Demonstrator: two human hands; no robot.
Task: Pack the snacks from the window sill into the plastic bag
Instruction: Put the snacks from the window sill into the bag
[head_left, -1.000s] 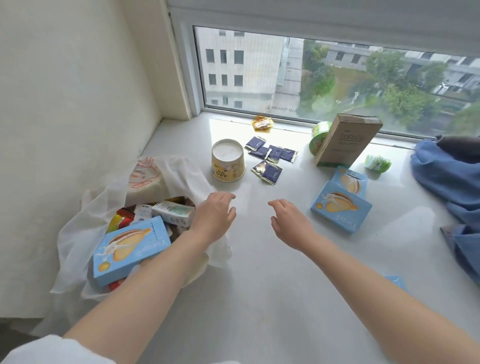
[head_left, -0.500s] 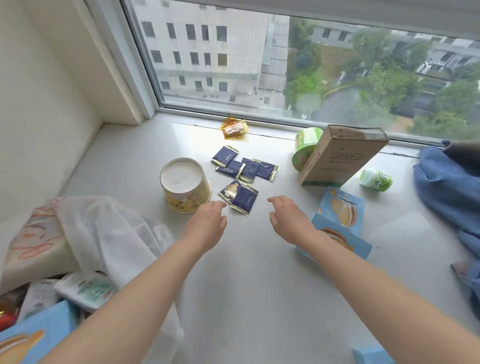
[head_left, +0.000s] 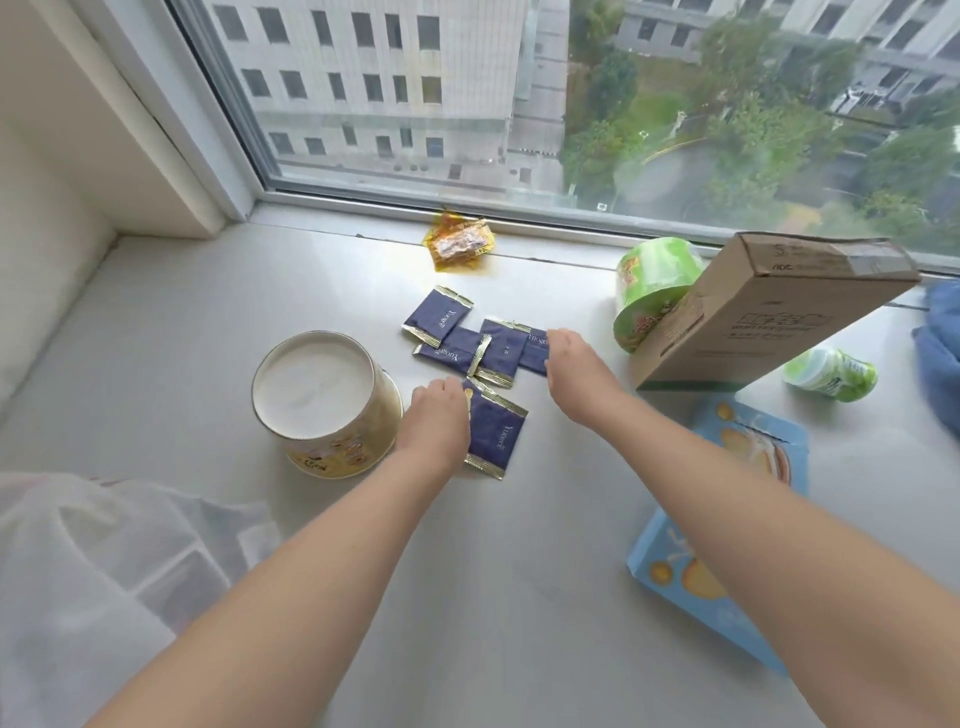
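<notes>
Sachets | left hand on nearest, right hand on farthest-right | both grips unclear

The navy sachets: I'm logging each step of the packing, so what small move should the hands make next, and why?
Probably draw both hands together to gather the navy sachets into one bunch. The left hand is at the nearest sachet, the right hand is on the far edge of the cluster, and neither plainly grips one yet. The plastic bag lies to the left.
</notes>
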